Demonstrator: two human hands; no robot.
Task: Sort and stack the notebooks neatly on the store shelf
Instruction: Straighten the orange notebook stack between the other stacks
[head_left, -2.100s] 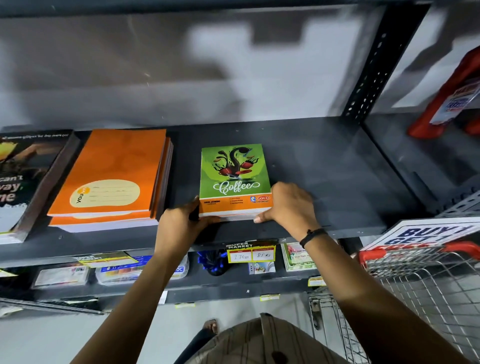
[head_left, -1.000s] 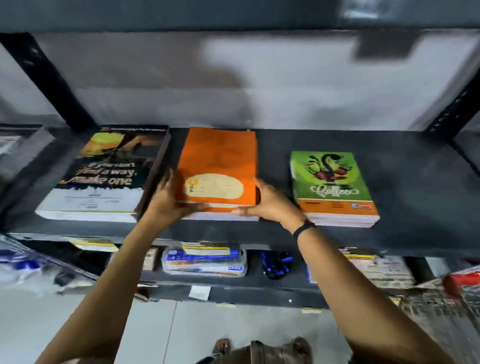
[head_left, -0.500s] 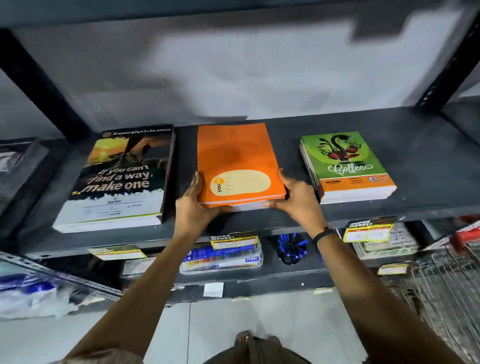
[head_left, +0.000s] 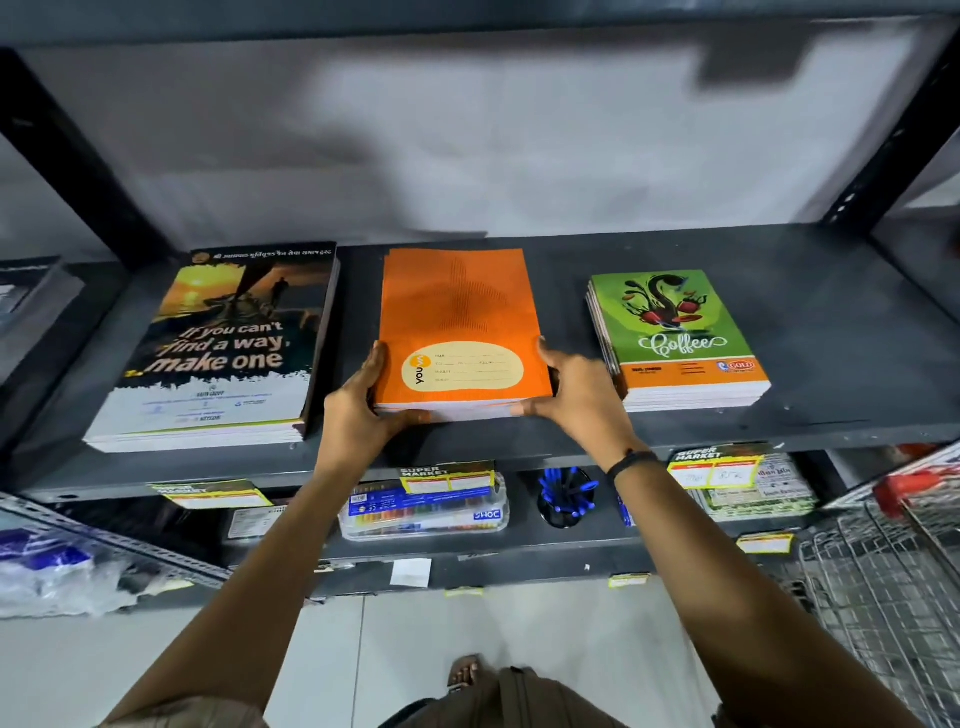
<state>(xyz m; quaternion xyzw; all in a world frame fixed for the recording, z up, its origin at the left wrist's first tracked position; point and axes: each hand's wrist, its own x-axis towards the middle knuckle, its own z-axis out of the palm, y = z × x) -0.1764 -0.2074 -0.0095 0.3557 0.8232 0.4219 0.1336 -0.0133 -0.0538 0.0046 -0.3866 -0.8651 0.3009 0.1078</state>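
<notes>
Stacks sorted three ways on shelf (head_left: 831, 332); left hand (head_left: 358, 410), right hand (head_left: 576, 397) clasp orange stack (head_left: 457, 312), squaring edges; likely near finish.

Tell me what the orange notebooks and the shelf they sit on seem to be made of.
The orange notebooks look like paper with a thin card cover in a matte finish: white page edges show at the front and there is no glare. The shelf looks like metal painted dark grey, going by the punched holes in its upright; its surface is dull and scuffed, though the board itself could be another material.
</notes>
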